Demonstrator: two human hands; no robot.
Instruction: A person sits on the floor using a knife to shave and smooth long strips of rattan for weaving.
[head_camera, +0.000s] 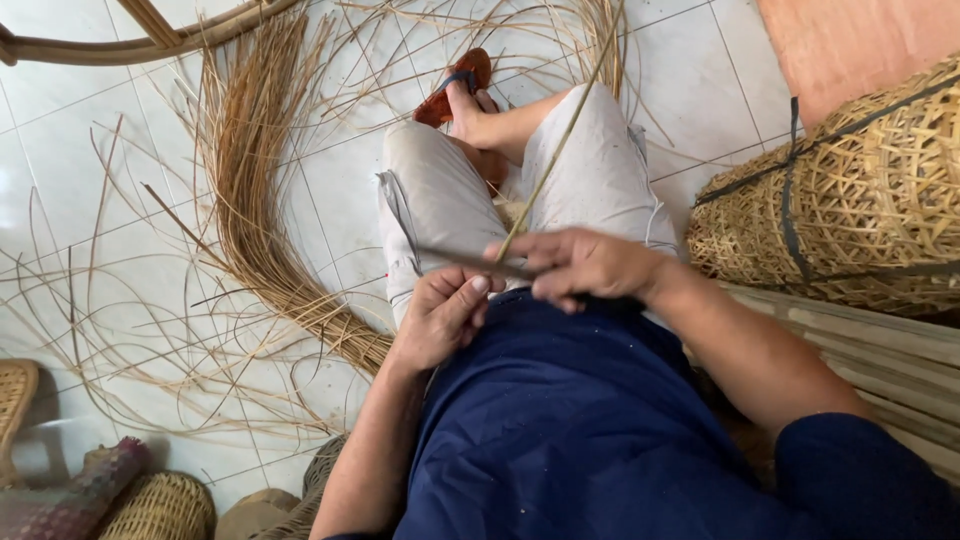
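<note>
I sit with crossed legs in light shorts and a dark blue shirt. My left hand (440, 315) is closed around the handle end of a thin dark knife (470, 262) that lies across my lap. My right hand (580, 265) pinches a long thin rattan strip (560, 140) at the blade, thumb and fingers closed on it. The strip runs up and away from my hands toward the top of the view. One foot wears an orange sandal (455, 85).
A large sheaf of rattan strips (255, 190) curves over the white tiled floor on the left, with loose strands scattered about. Bundled woven baskets (850, 200) stand at the right. Small woven items (160, 505) sit at bottom left. A cane frame (130, 40) crosses the top left.
</note>
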